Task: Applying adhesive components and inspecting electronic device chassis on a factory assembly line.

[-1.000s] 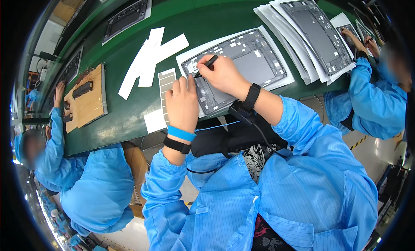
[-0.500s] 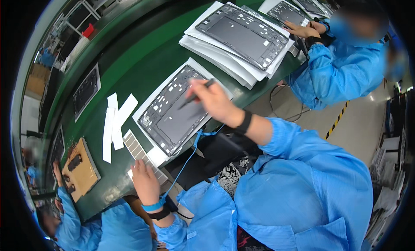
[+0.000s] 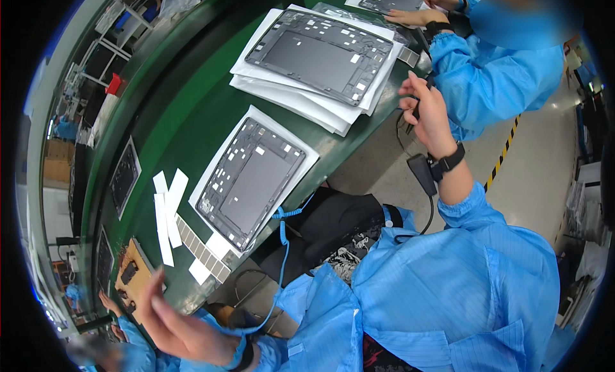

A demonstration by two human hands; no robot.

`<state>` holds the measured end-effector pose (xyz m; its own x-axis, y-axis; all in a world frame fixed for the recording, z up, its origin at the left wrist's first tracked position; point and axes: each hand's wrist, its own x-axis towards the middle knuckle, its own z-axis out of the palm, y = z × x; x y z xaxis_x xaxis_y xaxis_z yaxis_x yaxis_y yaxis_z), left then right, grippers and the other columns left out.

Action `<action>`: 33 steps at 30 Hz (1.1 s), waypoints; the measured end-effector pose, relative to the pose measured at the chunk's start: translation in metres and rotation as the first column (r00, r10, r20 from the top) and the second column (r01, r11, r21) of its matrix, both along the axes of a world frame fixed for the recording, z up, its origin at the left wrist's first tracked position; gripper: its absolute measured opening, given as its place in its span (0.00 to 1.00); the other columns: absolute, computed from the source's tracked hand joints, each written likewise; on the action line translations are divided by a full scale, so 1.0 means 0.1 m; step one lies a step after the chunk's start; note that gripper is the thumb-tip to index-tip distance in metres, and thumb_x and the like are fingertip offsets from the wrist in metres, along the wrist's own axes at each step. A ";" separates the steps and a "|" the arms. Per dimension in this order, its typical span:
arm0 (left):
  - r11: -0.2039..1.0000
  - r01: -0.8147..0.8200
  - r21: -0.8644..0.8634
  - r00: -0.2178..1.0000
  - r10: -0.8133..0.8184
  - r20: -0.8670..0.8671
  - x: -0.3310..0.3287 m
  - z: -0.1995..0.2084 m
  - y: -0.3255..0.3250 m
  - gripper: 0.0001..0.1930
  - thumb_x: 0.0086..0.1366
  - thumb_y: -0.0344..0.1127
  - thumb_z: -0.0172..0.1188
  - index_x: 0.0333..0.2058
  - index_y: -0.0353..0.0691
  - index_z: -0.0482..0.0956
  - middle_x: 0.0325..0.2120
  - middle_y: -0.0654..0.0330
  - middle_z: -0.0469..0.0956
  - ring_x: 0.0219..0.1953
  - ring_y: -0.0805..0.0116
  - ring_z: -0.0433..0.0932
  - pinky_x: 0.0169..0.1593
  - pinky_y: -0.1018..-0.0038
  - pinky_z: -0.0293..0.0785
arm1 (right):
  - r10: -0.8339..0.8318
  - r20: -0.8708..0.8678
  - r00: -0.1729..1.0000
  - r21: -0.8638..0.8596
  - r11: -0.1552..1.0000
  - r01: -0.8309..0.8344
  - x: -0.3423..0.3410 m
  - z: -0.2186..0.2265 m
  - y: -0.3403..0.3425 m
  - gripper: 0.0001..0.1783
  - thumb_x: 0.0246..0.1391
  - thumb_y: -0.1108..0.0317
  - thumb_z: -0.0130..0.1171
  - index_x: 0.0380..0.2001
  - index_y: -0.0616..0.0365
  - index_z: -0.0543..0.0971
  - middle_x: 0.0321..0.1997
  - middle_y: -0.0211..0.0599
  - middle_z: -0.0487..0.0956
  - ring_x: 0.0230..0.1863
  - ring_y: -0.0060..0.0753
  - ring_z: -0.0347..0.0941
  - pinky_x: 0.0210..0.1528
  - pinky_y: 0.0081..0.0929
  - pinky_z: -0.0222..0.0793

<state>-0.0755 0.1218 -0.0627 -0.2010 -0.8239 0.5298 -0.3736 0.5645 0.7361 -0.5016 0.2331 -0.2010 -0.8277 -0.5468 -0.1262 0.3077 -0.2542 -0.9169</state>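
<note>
A dark grey tablet housing [image 3: 253,176], dotted with small white pieces, lies on a white sheet on the green table. My right hand [image 3: 428,115] is raised beyond the table's front edge, to the right of the housing. Its fingers are curled round a black pen-shaped tool [image 3: 417,110], mostly hidden by the hand. My left hand [image 3: 186,330] hangs at the lower left, off the near edge, fingers extended and holding nothing. Beside the housing is a strip with brownish-grey rectangles [image 3: 204,250]; white paper strips [image 3: 163,228] lie crosswise past it.
A stack of tablet housings and white sheets [image 3: 301,106] stands farther back. A co-worker in blue [image 3: 493,71] sits at right. A blue coiled cord [image 3: 283,234] crosses before the table. At left are another housing [image 3: 125,178] and a tan board [image 3: 133,274].
My right hand has left the housing, moving right and up with the tool. My left hand has drawn off the strip toward the lower left. The housing sits turned slightly differently in view.
</note>
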 end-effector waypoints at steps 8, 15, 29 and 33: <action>0.918 0.235 0.320 0.954 -0.281 0.106 -2.37 -0.55 -2.18 0.28 0.64 0.45 0.62 0.55 0.29 0.72 0.51 0.47 0.76 0.53 0.61 0.75 0.55 0.69 0.69 | 0.113 0.003 0.994 0.192 0.975 -0.112 -0.12 0.00 -0.51 0.23 0.58 0.51 0.62 0.41 0.64 0.76 0.31 0.35 0.77 0.25 0.24 0.75 0.11 0.16 0.49; 0.910 0.238 0.339 0.820 -0.375 0.432 -3.09 -1.32 -2.69 0.24 0.61 0.50 0.60 0.38 0.29 0.83 0.29 0.45 0.82 0.37 0.51 0.82 0.45 0.65 0.74 | 0.024 -0.068 0.997 0.311 0.950 -0.002 -0.22 -0.12 -0.56 0.24 0.54 0.56 0.65 0.41 0.66 0.71 0.28 0.33 0.76 0.21 0.19 0.73 0.11 0.15 0.49; 0.789 0.241 0.565 0.720 -0.536 0.441 -3.41 -1.23 -3.13 0.24 0.63 0.52 0.61 0.33 0.30 0.81 0.28 0.59 0.79 0.26 0.67 0.75 0.27 0.68 0.69 | 0.004 0.017 1.000 0.313 0.950 -0.009 -0.32 -0.04 -0.68 0.21 0.54 0.55 0.61 0.26 0.67 0.79 0.18 0.32 0.73 0.12 0.21 0.60 0.11 0.23 0.51; 0.633 0.299 0.714 0.751 -0.617 0.233 -3.44 -1.02 -3.14 0.19 0.67 0.49 0.57 0.36 0.35 0.81 0.31 0.59 0.82 0.28 0.69 0.78 0.32 0.69 0.75 | 0.048 0.095 0.994 0.128 0.990 -0.060 -0.36 0.13 -0.64 0.11 0.58 0.62 0.60 0.32 0.60 0.78 0.24 0.28 0.75 0.16 0.18 0.62 0.14 0.19 0.49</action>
